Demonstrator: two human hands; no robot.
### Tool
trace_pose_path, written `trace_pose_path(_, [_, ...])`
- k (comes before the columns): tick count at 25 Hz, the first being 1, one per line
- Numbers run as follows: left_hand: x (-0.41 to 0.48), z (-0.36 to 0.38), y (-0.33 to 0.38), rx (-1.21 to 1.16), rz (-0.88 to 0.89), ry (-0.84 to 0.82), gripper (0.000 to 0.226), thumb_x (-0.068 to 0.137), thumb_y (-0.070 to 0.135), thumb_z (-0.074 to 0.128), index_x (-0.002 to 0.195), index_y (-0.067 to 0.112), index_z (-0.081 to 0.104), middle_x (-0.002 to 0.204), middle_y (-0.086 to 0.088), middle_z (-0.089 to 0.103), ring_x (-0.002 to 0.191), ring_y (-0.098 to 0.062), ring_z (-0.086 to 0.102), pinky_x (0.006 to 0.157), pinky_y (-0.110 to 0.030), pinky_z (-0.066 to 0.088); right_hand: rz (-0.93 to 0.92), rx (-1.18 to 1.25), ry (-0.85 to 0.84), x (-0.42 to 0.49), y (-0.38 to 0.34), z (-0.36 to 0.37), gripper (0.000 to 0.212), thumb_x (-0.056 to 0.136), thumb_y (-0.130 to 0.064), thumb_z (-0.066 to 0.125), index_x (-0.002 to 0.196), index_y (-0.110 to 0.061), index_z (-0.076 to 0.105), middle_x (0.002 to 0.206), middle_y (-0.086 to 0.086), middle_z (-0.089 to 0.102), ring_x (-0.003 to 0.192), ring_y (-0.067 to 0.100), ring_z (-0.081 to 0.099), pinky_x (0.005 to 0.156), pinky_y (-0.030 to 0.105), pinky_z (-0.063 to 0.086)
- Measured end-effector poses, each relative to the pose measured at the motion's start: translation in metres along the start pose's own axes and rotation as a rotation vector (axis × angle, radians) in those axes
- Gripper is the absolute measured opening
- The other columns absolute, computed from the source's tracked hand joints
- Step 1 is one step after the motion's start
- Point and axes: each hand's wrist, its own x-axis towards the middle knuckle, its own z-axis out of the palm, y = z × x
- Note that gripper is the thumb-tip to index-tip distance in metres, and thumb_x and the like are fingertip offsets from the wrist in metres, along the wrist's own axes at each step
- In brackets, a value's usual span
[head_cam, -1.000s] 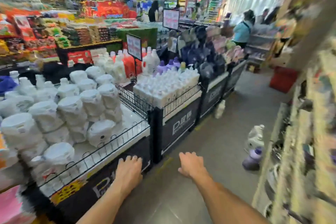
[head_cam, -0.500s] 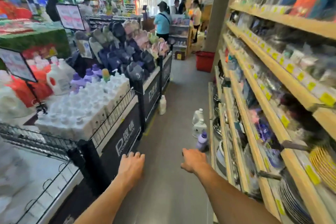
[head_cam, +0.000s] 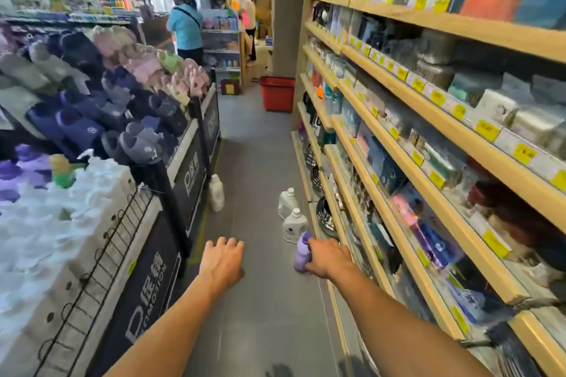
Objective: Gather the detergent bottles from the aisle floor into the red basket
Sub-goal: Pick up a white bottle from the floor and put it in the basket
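Head view is showing your right hand [head_cam: 326, 257] reaching the purple bottle [head_cam: 301, 251] on the aisle floor [head_cam: 260, 162], at about 1 o'clock from you. Its fingers are wrapping the bottle's side, though I cannot tell if the grip is already firm. Your left hand [head_cam: 222, 263] is hanging free with fingers spread wide, holding nothing. You should be closing around the bottle's waist and lifting straight, since two white bottles [head_cam: 291, 214] are standing just beyond it, near the shelf foot. Another white bottle [head_cam: 216, 193] is waiting at 11 o'clock, beside the display stand. The red basket [head_cam: 277, 93] is standing far ahead at 12 o'clock. Compared with half a second ago, your right hand was short of the bottle; now it is touching it.
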Motion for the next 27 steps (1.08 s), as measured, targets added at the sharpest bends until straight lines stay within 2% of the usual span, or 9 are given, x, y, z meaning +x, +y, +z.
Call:
trace_pose_path(5, [0.122, -0.002, -0.018, -0.041, 0.029, -0.052, 0.054, 0.090, 0.043, 0.063, 0.136, 0.019, 0.047, 0.137, -0.003, 0.052, 0.129, -0.029, 0.048, 0.101, -0.046, 0.038, 0.040, 0.032, -0.042, 0.122, 0.010, -0.020, 0.046, 0.090, -0.040, 0.064, 0.133, -0.026, 0.054, 0.136, 0.006, 0.062, 0.129, 0.030, 0.056, 0.102, 0.040, 0.047])
trace_pose_path(8, [0.190, -0.020, -0.038, -0.050, 0.016, -0.067, 0.055, 0.091, 0.044, 0.064, 0.137, 0.019, 0.046, 0.137, -0.003, 0.052, 0.128, -0.029, 0.047, 0.100, -0.045, 0.039, -0.013, 0.032, -0.044, 0.196, -0.001, -0.043, 0.046, 0.090, -0.038, 0.065, 0.131, -0.022, 0.053, 0.138, 0.007, 0.059, 0.130, 0.032, 0.055, 0.100, 0.041, 0.046])
trace_pose_path(13, [0.288, -0.032, -0.087, -0.082, -0.111, -0.061, 0.050, 0.093, 0.047, 0.062, 0.132, 0.020, 0.047, 0.133, -0.001, 0.053, 0.126, -0.028, 0.049, 0.098, -0.045, 0.040, -0.099, 0.023, -0.016, 0.314, -0.025, -0.085, 0.047, 0.092, -0.038, 0.062, 0.134, -0.020, 0.050, 0.135, 0.011, 0.060, 0.127, 0.034, 0.055, 0.098, 0.043, 0.047])
trace_pose_path(17, [0.343, -0.006, -0.140, -0.084, -0.187, -0.109, 0.040, 0.095, 0.036, 0.058, 0.131, 0.021, 0.047, 0.133, -0.002, 0.054, 0.123, -0.028, 0.050, 0.095, -0.045, 0.041, -0.132, -0.017, -0.037, 0.400, -0.051, -0.107, 0.049, 0.090, -0.041, 0.065, 0.132, -0.021, 0.050, 0.136, 0.009, 0.061, 0.127, 0.034, 0.056, 0.099, 0.042, 0.047])
trace_pose_path(23, [0.434, 0.018, -0.235, -0.102, -0.245, -0.126, 0.045, 0.094, 0.040, 0.060, 0.133, 0.023, 0.047, 0.134, -0.002, 0.053, 0.125, -0.029, 0.049, 0.097, -0.047, 0.041, -0.154, -0.079, -0.079, 0.496, -0.110, -0.127, 0.045, 0.087, -0.040, 0.065, 0.126, -0.022, 0.054, 0.131, 0.005, 0.063, 0.126, 0.031, 0.054, 0.096, 0.043, 0.050])
trace_pose_path(27, [0.503, 0.015, -0.289, -0.122, -0.244, -0.144, 0.045, 0.092, 0.039, 0.061, 0.132, 0.023, 0.047, 0.134, -0.003, 0.054, 0.126, -0.029, 0.050, 0.099, -0.048, 0.043, -0.145, -0.086, -0.128, 0.558, -0.142, -0.153, 0.048, 0.088, -0.042, 0.066, 0.131, -0.024, 0.053, 0.132, 0.005, 0.063, 0.124, 0.031, 0.056, 0.098, 0.042, 0.048])
